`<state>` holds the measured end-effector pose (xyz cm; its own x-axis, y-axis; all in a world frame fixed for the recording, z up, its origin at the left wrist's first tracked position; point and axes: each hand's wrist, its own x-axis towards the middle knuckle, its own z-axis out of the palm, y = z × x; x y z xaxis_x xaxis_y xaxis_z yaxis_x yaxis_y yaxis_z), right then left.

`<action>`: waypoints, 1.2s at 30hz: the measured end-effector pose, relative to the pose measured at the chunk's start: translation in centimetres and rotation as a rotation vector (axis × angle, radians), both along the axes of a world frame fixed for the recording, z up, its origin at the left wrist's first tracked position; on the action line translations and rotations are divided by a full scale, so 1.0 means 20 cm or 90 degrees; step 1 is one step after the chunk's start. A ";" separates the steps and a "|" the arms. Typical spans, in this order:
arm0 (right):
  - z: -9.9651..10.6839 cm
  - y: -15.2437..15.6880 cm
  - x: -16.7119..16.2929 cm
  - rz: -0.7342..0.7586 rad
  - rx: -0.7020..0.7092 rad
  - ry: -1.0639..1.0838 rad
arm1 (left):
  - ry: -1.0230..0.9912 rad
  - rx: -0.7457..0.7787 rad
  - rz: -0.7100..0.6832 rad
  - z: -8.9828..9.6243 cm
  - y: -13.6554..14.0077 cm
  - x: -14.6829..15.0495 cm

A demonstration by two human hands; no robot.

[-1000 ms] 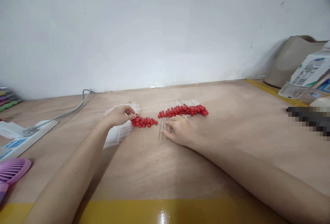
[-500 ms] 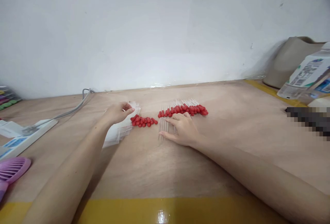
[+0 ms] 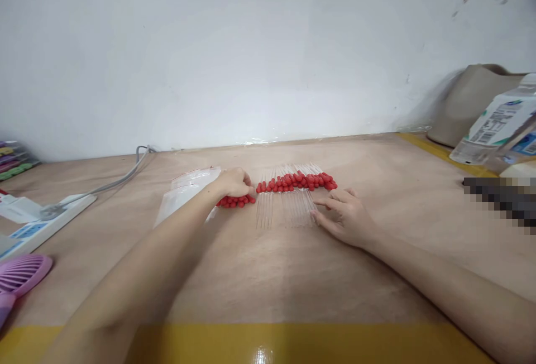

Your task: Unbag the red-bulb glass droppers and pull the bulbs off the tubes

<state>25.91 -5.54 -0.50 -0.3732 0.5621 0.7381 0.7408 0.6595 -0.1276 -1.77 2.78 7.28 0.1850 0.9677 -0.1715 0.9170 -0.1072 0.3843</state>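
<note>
Clear thin droppers (image 3: 299, 207) with red rubber bulbs (image 3: 288, 182) lie in a row mid-table, some tubes pointing toward me and others toward the wall. My right hand (image 3: 345, 216) is at the row's right end, thumb and forefinger apart, fingertips beside the tubes. A smaller pile of loose red bulbs (image 3: 237, 202) lies left of the row. Over that pile is my left hand (image 3: 237, 182), its fingers curled down by the row's left end; what they hold, if anything, is hidden. Clear plastic bags (image 3: 180, 191) are spread under and beside my left forearm.
On the left are a white power strip (image 3: 50, 224) with a grey cable (image 3: 121, 180) and a pink handheld fan (image 3: 27, 274). A plastic bottle (image 3: 494, 124) and a beige container (image 3: 460, 101) stand at the right. Yellow tape (image 3: 293, 344) runs along the front edge.
My left hand has moved right, from above the bags to over the loose bulbs. My right hand has slid right along the droppers, from the left tubes to the right end.
</note>
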 end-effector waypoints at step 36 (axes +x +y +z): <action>-0.01 0.03 -0.15 0.134 0.070 -0.071 | -0.071 0.619 -0.298 -0.32 -0.44 0.08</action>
